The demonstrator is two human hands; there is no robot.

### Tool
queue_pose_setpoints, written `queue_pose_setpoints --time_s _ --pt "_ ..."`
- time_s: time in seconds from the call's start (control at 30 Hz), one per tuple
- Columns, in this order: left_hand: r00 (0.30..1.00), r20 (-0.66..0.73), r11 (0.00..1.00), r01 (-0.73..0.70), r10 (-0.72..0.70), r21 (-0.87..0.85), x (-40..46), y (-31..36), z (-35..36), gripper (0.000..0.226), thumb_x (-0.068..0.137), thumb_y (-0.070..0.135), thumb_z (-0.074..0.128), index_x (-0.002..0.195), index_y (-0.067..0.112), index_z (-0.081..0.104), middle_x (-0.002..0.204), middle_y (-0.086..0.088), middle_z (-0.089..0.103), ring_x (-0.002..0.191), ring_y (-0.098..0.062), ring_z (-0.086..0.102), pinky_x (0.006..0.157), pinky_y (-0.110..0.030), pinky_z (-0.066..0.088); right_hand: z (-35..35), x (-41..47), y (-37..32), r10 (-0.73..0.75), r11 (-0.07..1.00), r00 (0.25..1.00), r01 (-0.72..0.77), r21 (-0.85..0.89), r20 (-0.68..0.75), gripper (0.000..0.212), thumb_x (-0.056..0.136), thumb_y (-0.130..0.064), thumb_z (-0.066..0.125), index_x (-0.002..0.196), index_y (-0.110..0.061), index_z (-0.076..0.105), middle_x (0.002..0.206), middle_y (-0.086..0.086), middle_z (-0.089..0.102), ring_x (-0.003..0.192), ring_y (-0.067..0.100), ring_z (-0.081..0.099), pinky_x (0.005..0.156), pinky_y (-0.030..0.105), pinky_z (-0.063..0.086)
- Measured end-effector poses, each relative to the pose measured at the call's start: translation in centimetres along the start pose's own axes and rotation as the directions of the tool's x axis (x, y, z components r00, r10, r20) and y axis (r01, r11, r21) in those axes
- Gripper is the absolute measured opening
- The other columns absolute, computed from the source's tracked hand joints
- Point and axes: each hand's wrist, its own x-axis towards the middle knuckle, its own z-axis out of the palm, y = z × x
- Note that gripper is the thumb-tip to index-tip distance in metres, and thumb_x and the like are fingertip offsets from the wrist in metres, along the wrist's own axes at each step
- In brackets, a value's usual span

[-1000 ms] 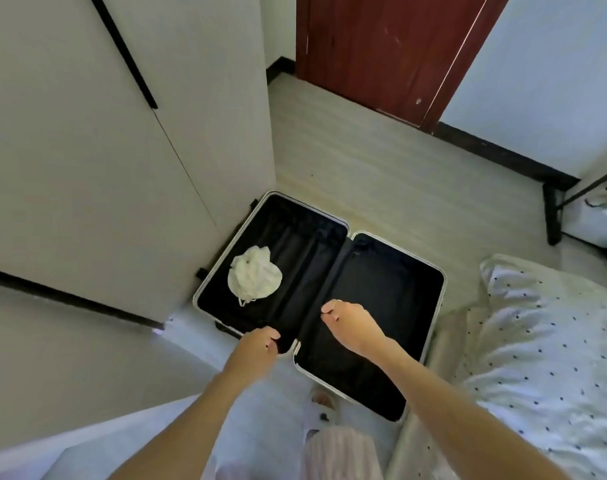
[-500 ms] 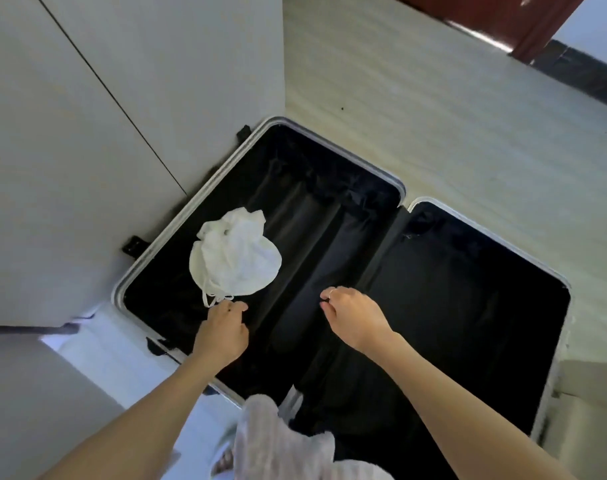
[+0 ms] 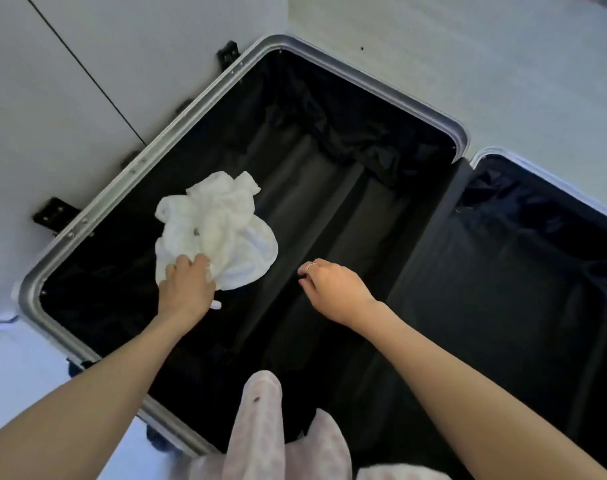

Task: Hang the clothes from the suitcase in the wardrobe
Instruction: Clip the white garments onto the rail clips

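where the suitcase (image 3: 246, 69) lies open flat on the floor (image 3: 468, 46), black lining exposed in both halves. crumpled white garment (image 3: 222, 223) in the left half, near the metal rim beside the wardrobe door (image 3: 70, 81). left hand (image 3: 186, 289) on the garment's near edge, fingers curled into the cloth. right hand (image 3: 333, 289) over the lining, apart from the garment, fingers loosely curled, holding nothing.

It was a room in a home, likely a bedroom. An open suitcase (image 3: 347, 216) lay flat on a pale wood-look floor (image 3: 485, 57), its left edge against flat white wardrobe doors (image 3: 70, 109) split by a thin dark seam.
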Motion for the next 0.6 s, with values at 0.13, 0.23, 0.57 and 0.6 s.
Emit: queue_pose_setpoints --time_s 0.13,0.23,0.57,0.6 --pt "0.991 0.117 0.968 0.085 -0.058 -0.236 -5.2 2.5 -6.2 0.038 0.09 0.022 0.05 0.124 0.004 0.047 0.119 -0.018 0.052 0.104 -0.036 0.052 0.08 -0.037 0.044 -4.7 -5.5 -2.6 0.065 0.99 0.997 -0.07 0.122 0.042 0.031 0.099 -0.027 0.039 0.122 -0.015 0.056 0.121 0.005 0.06 0.107 0.028 0.058 0.089 0.034 0.045" --pt "0.975 0.184 0.883 0.196 -0.128 -0.427 -9.9 5.2 -12.9 0.031 0.089 0.021 0.051 0.113 0.001 0.051 0.109 -0.018 0.058 0.095 -0.033 0.054 0.076 -0.035 0.043 -9.8 -10.9 -4.9 0.1 0.972 0.993 -0.112 0.206 0.068 0.031 0.099 -0.026 0.039 0.122 -0.015 0.057 0.121 0.004 0.061 0.107 0.026 0.059 0.089 0.033 0.046" --pt "0.851 0.498 0.62 0.484 -0.168 -0.618 -29.5 10.5 -33.0 0.025 0.071 0.031 0.059 0.071 0.008 0.048 0.067 -0.005 0.045 0.065 -0.022 0.044 0.059 -0.029 0.033 -27.3 -30.8 -13.5 0.191 0.91 0.976 -0.215 0.355 0.103 0.035 0.099 -0.027 0.036 0.128 -0.016 0.053 0.121 0.004 0.063 0.109 0.023 0.058 0.092 0.037 0.048" --pt "0.848 0.506 0.628 0.482 -0.159 -0.611 -32.1 11.1 -35.4 0.024 0.074 0.029 0.059 0.07 0.008 0.048 0.067 -0.005 0.045 0.064 -0.022 0.043 0.06 -0.029 0.033 -29.4 -33.5 -14.5 0.204 0.908 0.972 -0.231 0.348 0.112 0.036 0.099 -0.027 0.036 0.129 -0.017 0.053 0.122 0.003 0.063 0.11 0.023 0.058 0.092 0.035 0.047"
